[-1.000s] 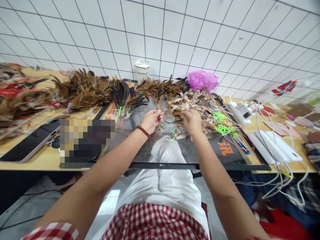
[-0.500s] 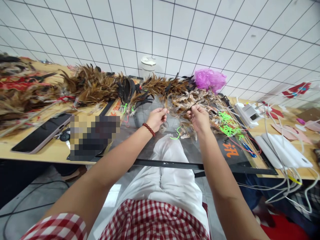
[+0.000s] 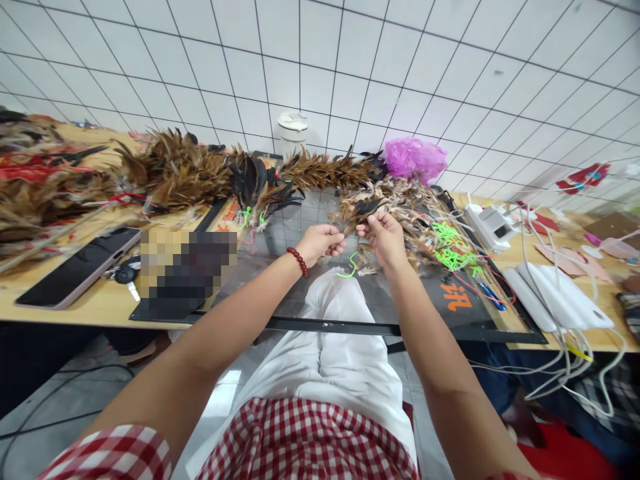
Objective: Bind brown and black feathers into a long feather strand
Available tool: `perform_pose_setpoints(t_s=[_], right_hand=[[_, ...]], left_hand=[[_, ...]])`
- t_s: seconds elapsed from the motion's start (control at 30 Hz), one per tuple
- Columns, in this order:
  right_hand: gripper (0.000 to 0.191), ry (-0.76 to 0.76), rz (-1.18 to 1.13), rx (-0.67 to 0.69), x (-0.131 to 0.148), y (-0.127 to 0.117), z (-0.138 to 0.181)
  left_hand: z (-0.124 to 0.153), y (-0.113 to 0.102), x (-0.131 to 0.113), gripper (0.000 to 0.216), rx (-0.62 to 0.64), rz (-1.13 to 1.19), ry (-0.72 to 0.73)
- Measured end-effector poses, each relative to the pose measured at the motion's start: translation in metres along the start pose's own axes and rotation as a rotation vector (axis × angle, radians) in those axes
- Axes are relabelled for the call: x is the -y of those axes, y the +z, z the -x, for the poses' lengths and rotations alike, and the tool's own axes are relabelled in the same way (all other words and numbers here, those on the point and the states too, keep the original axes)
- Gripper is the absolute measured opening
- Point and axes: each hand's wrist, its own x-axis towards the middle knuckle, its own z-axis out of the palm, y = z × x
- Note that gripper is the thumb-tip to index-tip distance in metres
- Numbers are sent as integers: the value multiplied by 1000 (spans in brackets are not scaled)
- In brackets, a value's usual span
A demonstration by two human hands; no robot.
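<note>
White-tiled wall backed a wooden table (image 3: 95, 307) strewn with feather bundles. Over the dark mat (image 3: 400, 303), the left hand (image 3: 320, 243) and right hand (image 3: 384, 235) were both closed in pinches on 1 small tuft of brown-and-black feathers (image 3: 359, 212), held just beside the loose pile of pale brown feathers (image 3: 405, 203). A slack pinch would likely let thin quills slip and scatter into that pile, and a hard tug might bend them. The white lidded cup (image 3: 293, 132) by the wall hid its contents. Nothing could be made out inside the crumpled pink plastic bag (image 3: 415, 159).
</note>
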Motion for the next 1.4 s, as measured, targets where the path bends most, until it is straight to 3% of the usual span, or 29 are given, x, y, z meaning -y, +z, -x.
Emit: perform_pose_setpoints(t_s=[0.1,0.2,0.3,0.4,0.47,0.53,0.6,0.73,0.87,1.0,1.1,1.17,1.27,1.33,1.4], right_hand=[[30,-33,50,45,-3,-1,-4],[16,-137,252,-32,-2,-7,-14],[7,-239,832,-46,0,-16,-23],[10,-213,1398,184,-4,-16,-23],[13,-208,1553,266,-10,-13,-20],[16,-248,1558,266,-14,-12,-17],[16,-331,1434,183,-13,-14,-17],[12,-420,861,-94,-3,-20,-19],[23,-156,212,-139,7,-19,-20],[37,92,-84,-76,10,-15,-16],[36,143,-66,-22,11,-15,-13],[29,86,140,-23,11,-20,-12],[16,-213,675,-164,15,-35,-13],[26,-402,920,-284,18,-46,-14],[36,-484,1022,-306,20,-52,-14]], left_hand=[[0,2,2,14,59,-103,-16],[-1,3,3,20,42,-187,23],[-4,2,3,19,-106,-134,100],[-7,-3,0,17,-194,-58,141],[-8,-6,-1,15,-198,-3,141],[-8,-10,-3,12,-161,79,123],[-7,-12,-4,10,-107,173,102],[-6,-14,-6,11,-52,307,51],[-7,-14,-6,12,-43,328,27],[-8,-15,-6,12,-39,339,45],[-7,-14,-6,11,-24,361,62],[-6,-12,-5,11,-6,361,59],[-4,-11,-4,10,2,355,67],[-5,-11,-4,9,-17,367,79],[-6,-12,-4,7,-41,384,82]])
